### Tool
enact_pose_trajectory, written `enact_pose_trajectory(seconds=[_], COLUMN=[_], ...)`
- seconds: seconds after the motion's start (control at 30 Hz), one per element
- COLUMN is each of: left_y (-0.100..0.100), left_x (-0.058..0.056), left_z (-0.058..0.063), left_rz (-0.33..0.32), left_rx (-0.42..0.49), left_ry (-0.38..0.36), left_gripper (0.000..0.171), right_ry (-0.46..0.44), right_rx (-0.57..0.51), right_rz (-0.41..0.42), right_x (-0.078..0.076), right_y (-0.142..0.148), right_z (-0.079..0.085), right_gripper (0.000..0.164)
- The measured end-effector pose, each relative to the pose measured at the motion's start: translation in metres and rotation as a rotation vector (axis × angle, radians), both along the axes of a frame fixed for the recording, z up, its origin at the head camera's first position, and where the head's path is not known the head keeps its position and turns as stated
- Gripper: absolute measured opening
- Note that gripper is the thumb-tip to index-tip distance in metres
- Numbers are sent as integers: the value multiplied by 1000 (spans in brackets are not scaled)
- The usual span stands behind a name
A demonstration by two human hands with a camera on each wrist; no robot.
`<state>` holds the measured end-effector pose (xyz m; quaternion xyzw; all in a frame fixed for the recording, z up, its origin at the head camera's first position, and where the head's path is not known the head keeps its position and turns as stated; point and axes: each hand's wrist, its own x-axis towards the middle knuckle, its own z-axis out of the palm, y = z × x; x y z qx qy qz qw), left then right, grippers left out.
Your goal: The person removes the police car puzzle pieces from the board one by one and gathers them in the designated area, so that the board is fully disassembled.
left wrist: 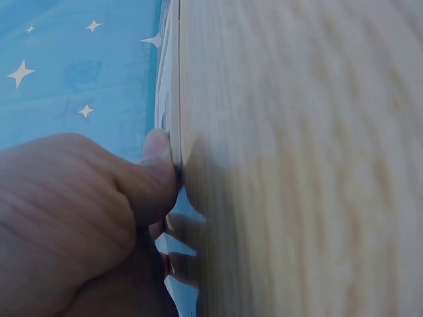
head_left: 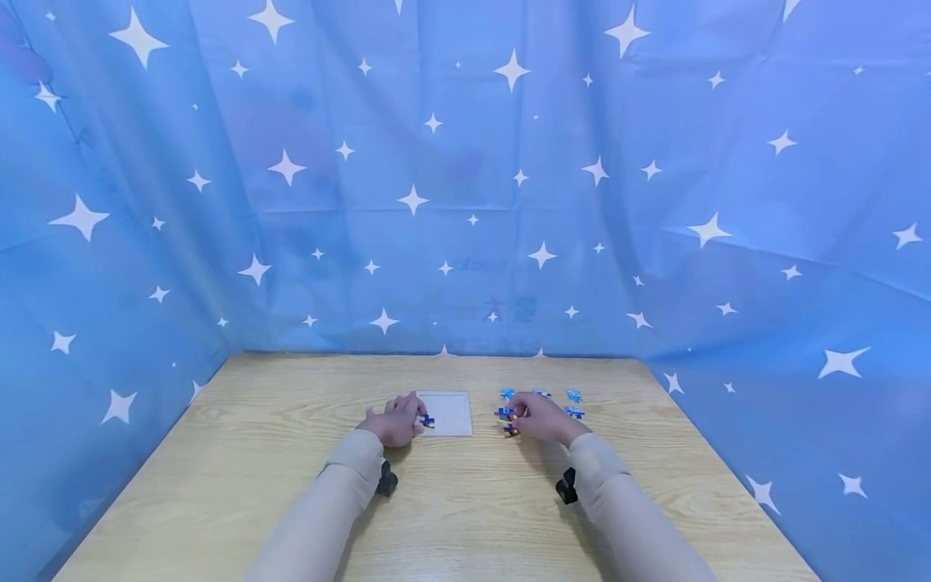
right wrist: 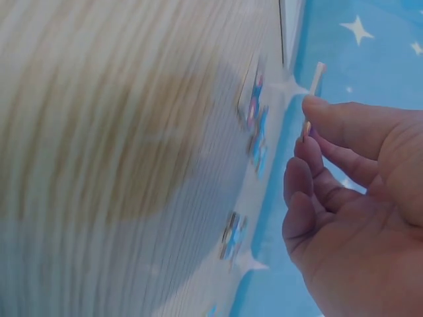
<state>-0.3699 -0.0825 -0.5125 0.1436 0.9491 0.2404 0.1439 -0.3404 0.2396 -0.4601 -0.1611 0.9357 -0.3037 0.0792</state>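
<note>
In the head view, a shallow white puzzle tray [head_left: 449,412] lies on the table with one blue puzzle piece [head_left: 427,421] at its left side. My left hand [head_left: 395,420] holds the tray by its left side, close beside that piece. The left wrist view has the thumb [left wrist: 157,165] against the tray's thin edge, the other fingers partly hidden. Thumb and index finger of my right hand [head_left: 541,419] pinch a small puzzle piece [right wrist: 307,130], seen edge-on in the right wrist view. It is held above the loose pieces right of the tray.
Several loose blue puzzle pieces [head_left: 575,396] lie around the right hand on the wooden table [head_left: 465,509]. One more piece [head_left: 511,430] sits just in front of that hand. A blue star-patterned curtain [head_left: 465,162] encloses the table's back and sides.
</note>
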Motion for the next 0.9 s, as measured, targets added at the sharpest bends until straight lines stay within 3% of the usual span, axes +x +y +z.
enact_pose_trajectory(seconds=[0.23,0.47,0.9], left_y=[-2,0,0], left_x=[-1,14,14], left_z=[3,19,17], left_rz=[-2,-4,8], left_rx=[-8,5,7], left_ry=[14,14,-4], left_gripper=[14,11,11], right_ry=[11,29,14], right_rx=[12,10,7], right_rz=[-10,0,10], right_x=[-1,0,2], right_y=[19,37,57], right_z=[0,1,-6], right_gripper=[28,23,22])
